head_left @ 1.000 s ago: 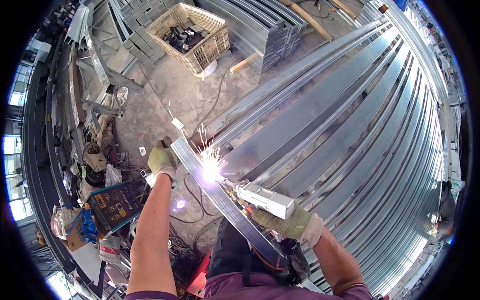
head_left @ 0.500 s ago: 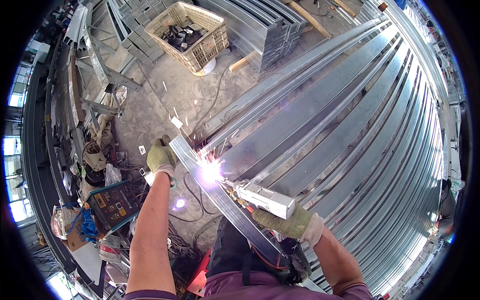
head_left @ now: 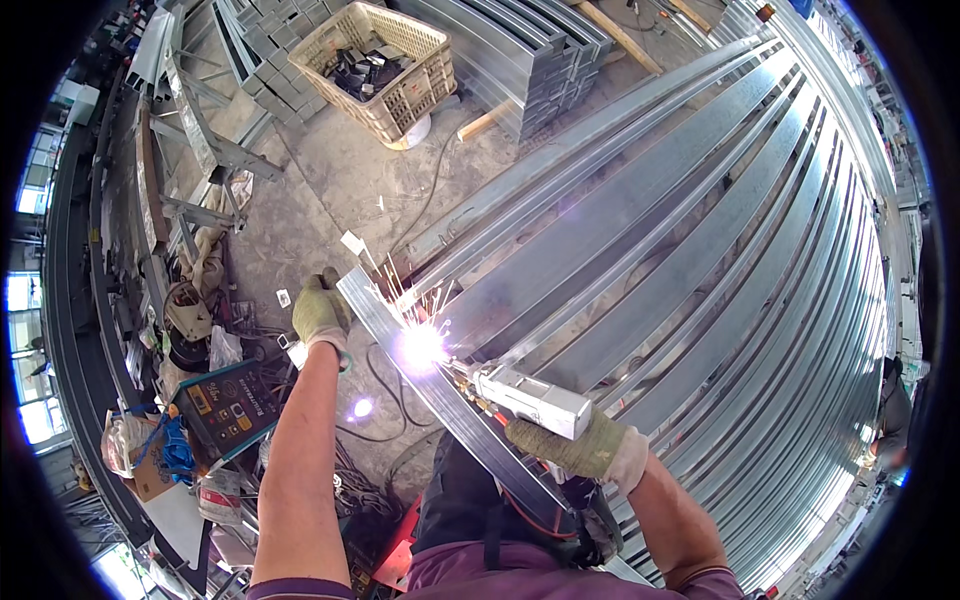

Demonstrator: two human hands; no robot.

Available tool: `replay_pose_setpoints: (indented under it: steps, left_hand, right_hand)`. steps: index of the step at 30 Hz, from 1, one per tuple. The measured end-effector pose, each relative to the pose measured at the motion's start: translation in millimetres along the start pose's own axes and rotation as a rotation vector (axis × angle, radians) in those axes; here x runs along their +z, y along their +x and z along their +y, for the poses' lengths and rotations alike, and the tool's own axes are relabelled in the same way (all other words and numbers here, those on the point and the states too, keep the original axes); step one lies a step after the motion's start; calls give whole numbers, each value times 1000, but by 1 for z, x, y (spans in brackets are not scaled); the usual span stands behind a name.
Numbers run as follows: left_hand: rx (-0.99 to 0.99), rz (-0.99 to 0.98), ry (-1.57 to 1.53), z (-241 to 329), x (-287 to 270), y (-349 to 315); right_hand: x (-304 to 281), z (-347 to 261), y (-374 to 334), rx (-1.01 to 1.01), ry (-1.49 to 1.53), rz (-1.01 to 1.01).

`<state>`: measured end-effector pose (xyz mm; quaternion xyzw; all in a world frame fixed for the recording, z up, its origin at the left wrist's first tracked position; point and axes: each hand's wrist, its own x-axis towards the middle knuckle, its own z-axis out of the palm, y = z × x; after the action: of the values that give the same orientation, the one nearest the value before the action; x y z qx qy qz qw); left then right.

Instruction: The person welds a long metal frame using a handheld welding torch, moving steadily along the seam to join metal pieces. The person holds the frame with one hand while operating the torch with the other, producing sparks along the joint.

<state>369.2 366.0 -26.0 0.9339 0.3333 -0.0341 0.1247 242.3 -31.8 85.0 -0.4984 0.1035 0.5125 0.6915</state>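
gripping firmly with the gloved right hand, wrapped around the rear of a white, boxy handheld welding torch, with the nozzle pointing left and ahead of that grip. resting the gloved left hand farther ahead and to the left, just beside the far end of a galvanized steel section; impossible to judge whether clamped on the metal or merely laid against it, with the fingertips hidden. placing the section left of the right grip and slanting between both hands, with the long axis running from just beside the left hand back toward the dark trousers. meeting at the nozzle in a bright welding arc, nearer to the left hand than to the right. with parallel steel profiles ahead and right of the torch, roughly crosswise to the section, and a beige plastic crate well ahead of the left hand.
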Motion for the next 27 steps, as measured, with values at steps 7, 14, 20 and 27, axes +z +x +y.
replay_pose_setpoints:
  steps: [7, 14, 20, 27]
  left_hand:
    - [7, 7, -2, 0, -3, -2]
    - [21, 26, -1, -6, 2, 0]
    - [32, 51, -14, -7, 7, 2]
    - [5, 48, -39, -12, 11, 4]
  right_hand:
    - [16, -41, -6, -29, -469, -16]
    - [19, -42, -10, -35, -310, -8]
    - [10, 0, 0, -376, -424, 83]
    - [17, -35, -13, -183, -500, 13]
